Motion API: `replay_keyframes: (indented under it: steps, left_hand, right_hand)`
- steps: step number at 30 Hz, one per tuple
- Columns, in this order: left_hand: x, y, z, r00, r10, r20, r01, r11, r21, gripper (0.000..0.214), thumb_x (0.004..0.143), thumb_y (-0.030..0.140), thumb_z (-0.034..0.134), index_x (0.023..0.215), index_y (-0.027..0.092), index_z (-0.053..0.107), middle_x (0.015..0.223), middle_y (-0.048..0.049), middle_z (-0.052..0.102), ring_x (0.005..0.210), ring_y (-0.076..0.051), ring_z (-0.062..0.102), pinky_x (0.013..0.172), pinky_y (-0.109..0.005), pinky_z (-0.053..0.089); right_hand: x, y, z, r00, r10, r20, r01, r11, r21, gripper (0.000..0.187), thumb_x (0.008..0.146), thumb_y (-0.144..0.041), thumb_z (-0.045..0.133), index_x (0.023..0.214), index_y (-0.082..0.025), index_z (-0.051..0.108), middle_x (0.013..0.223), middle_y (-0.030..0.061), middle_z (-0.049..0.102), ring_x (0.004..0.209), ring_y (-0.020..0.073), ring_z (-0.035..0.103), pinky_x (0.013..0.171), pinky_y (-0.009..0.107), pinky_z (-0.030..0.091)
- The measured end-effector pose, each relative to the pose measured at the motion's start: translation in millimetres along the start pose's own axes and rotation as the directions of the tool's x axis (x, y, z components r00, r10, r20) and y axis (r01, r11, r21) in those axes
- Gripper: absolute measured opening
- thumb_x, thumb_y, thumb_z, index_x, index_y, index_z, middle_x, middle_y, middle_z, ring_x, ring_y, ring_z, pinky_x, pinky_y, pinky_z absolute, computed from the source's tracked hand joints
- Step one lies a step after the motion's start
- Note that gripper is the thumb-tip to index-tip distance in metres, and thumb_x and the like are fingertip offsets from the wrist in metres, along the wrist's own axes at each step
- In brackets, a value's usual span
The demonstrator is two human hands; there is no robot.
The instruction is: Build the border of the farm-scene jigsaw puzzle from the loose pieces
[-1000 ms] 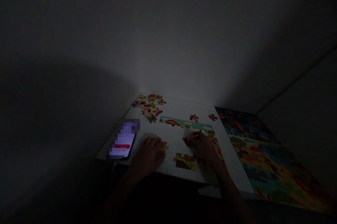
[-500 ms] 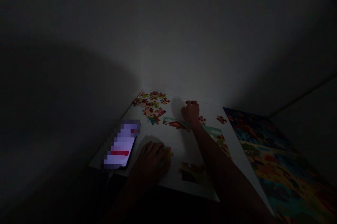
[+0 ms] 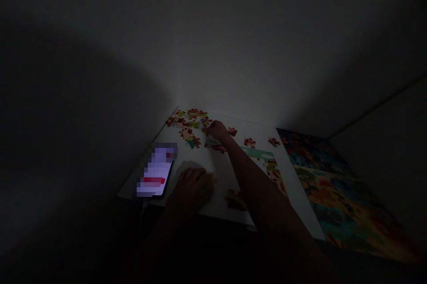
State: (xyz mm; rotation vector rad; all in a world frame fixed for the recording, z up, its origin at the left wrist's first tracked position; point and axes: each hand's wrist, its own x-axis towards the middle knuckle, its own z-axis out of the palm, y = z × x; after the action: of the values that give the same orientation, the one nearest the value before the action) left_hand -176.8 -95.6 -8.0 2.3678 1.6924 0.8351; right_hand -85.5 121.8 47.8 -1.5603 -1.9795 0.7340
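Observation:
My left hand (image 3: 193,185) rests low on the white tabletop, fingers curled over yellowish-green puzzle pieces (image 3: 212,181); how many lie under it is hidden. Farther off, my right hand (image 3: 218,130) is bent down with its fingers drawn together on a reddish puzzle piece (image 3: 205,128), at the right edge of the loose pieces (image 3: 193,123). Its grip is dim and partly hidden. Below that hand lies a joined puzzle section with a brown roof (image 3: 218,147). My right forearm crosses over part of the assembled puzzle (image 3: 271,166).
A lit phone (image 3: 156,170), blurred out, lies at the left edge of the white table (image 3: 160,144). Single pieces (image 3: 249,142) sit along the back. A dark joined section (image 3: 235,200) is near the front. Colourful picture sheets (image 3: 333,195) lie on the right. Walls rise behind.
My right hand has moved left to the loose pieces. A reddish piece now shows on the back of the table, near where that hand was. My left hand stays put; the view has shifted slightly.

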Motion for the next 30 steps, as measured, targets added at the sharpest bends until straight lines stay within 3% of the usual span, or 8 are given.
replay_keyframes:
  steps: [2,4,9,15,19,24,27,30]
  left_hand:
    - [1.0,-0.8,0.8,0.999,-0.036,-0.013,0.036,0.999,-0.001,0.030,0.087,0.023,0.062,0.117,0.020,0.065,0.118,-0.0092,0.063,0.113,-0.027,0.054,0.099,-0.045,0.047]
    - [1.3,-1.0,1.3,0.996,-0.082,-0.042,0.082,0.997,0.008,0.030,0.087,0.023,0.061,0.117,0.020,0.065,0.122,-0.0106,0.061,0.116,-0.029,0.052,0.101,-0.047,0.046]
    - [-5.2,1.6,-5.3,0.994,0.013,-0.111,-0.021,0.997,-0.072,0.035,0.092,0.035,0.059,0.123,0.021,0.062,0.130,-0.0100,0.059,0.123,-0.028,0.050,0.105,-0.046,0.043]
    - [-10.7,4.7,-8.8,0.986,0.136,0.097,-0.129,0.989,-0.070,0.051,0.087,0.043,0.065,0.133,0.022,0.055,0.134,-0.0089,0.060,0.125,-0.027,0.053,0.108,-0.045,0.042]
    - [-8.8,5.4,-6.9,0.980,0.106,0.168,-0.107,0.994,-0.006,0.050,0.089,0.038,0.064,0.135,0.022,0.054,0.138,-0.0092,0.058,0.130,-0.027,0.050,0.111,-0.044,0.039]
    - [-6.5,2.7,-6.7,0.973,0.132,0.190,-0.134,0.991,-0.006,0.049,0.091,0.038,0.061,0.137,0.023,0.053,0.143,-0.0102,0.052,0.134,-0.028,0.045,0.112,-0.048,0.037]
    - [-5.4,0.0,-6.8,0.965,0.147,0.216,-0.147,0.989,-0.014,0.049,0.091,0.039,0.061,0.137,0.024,0.053,0.143,-0.0108,0.051,0.133,-0.029,0.044,0.111,-0.049,0.037]
    - [-3.9,-0.4,-8.5,0.962,0.142,0.234,-0.140,0.990,-0.024,0.049,0.091,0.039,0.062,0.137,0.025,0.053,0.140,-0.0098,0.052,0.132,-0.029,0.043,0.110,-0.050,0.037]
  right_hand:
    - [-31.3,9.9,-17.2,0.999,0.042,0.025,-0.047,0.970,0.238,0.023,0.068,-0.022,0.070,0.085,-0.019,0.057,0.068,-0.0009,0.065,0.067,0.0162,0.065,0.060,0.026,0.050]
    - [-82.7,21.6,-32.7,0.996,0.078,0.037,-0.086,0.847,0.525,0.029,0.069,-0.027,0.068,0.094,-0.021,0.053,0.066,-0.0035,0.064,0.059,0.0147,0.063,0.054,0.024,0.048]
    - [-217.6,42.9,-34.4,0.966,0.251,0.065,-0.227,0.698,0.679,0.030,0.068,-0.043,0.072,0.078,-0.021,0.053,0.071,0.0006,0.068,0.056,0.0147,0.062,0.050,0.025,0.048]
    - [-251.5,40.0,-0.1,0.947,0.296,0.126,-0.280,0.564,0.777,0.043,0.062,-0.054,0.075,0.078,-0.021,0.052,0.067,-0.0001,0.066,0.051,0.0139,0.059,0.044,0.024,0.045]
    - [-254.8,44.2,-16.9,0.968,0.238,0.085,-0.232,0.705,0.671,0.038,0.074,-0.053,0.067,0.087,-0.020,0.056,0.075,0.0027,0.069,0.055,0.0161,0.063,0.045,0.025,0.045]
    - [-266.4,84.7,-43.6,0.947,0.094,-0.308,-0.034,0.980,0.195,0.027,0.090,-0.043,0.051,0.091,-0.020,0.065,0.089,0.0087,0.071,0.081,0.0223,0.066,0.075,0.035,0.050]
    - [-269.2,105.4,-42.5,0.928,-0.140,-0.344,0.105,0.987,-0.119,0.024,0.094,-0.033,0.048,0.093,-0.020,0.069,0.098,0.0108,0.071,0.096,0.0250,0.062,0.090,0.040,0.043]
    - [-270.6,111.5,-36.0,0.916,-0.231,-0.328,0.142,0.951,-0.273,0.022,0.095,-0.027,0.050,0.102,-0.020,0.069,0.106,0.0092,0.071,0.102,0.0250,0.058,0.095,0.041,0.038]
